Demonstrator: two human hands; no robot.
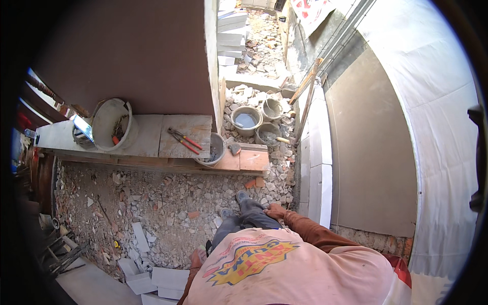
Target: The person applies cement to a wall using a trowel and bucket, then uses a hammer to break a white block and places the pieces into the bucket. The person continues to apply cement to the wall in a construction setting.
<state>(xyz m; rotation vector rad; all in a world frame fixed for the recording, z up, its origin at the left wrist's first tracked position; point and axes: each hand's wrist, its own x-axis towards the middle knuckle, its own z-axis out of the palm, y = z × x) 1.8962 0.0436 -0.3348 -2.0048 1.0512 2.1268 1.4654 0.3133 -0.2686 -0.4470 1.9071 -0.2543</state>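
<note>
My right hand [275,211] is at the outer side of my right leg, against the dark grey trousers [249,217]. Its fingers look bent, but whether they grip the cloth I cannot tell. Low on my left side, my left hand [197,257] hangs partly behind my pale printed shirt [300,259], its fingers too small to read. Ahead of me, a pair of red-handled pincers [184,141] lies on a board [168,152] on the long bench. A large whitish bucket [133,133] stands to its left.
Rubble [168,190] covers the ground around my shoes. Past the bench stand a bucket with greyish liquid [246,121] and two mortar buckets, one holding a pale-handled tool [283,140]. White blocks [320,152] form a low wall at right. Loose blocks [170,278] lie at lower left.
</note>
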